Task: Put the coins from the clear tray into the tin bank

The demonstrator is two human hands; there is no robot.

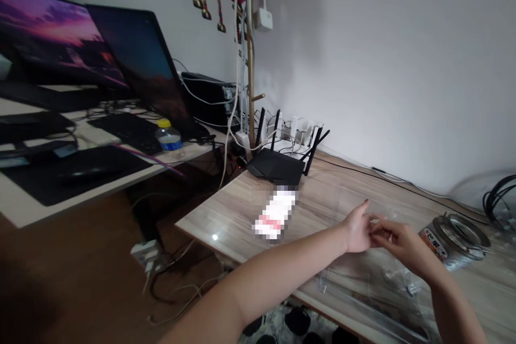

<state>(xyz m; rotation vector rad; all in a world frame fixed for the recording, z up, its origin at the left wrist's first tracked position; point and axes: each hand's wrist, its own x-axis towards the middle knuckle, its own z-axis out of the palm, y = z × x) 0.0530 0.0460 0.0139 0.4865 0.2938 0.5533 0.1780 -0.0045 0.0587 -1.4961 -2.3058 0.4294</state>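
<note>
My left hand point(357, 231) is over the wooden table, its thumb pointing up and its other fingers curled toward the right. Meeting it there is my right hand point(405, 242), with finger and thumb pinched against the left fingertips. Anything between them is too small or too hidden to make out. Below both hands, a clear plastic container or sheet point(363, 301) lies on the table, hard to tell from the wood. Just right of my right hand, a glass jar point(455, 239) with a metal clasp rim and an orange-and-white label leans or stands at a tilt.
A black router point(276, 165) with upright antennas sits at the table's back corner. In front of it lies a phone-shaped bright, blurred-out object point(276, 215). Black cable point(502, 199) is coiled at far right. A desk with monitors point(133, 59) and a yellow-capped bottle point(168, 137) stands left.
</note>
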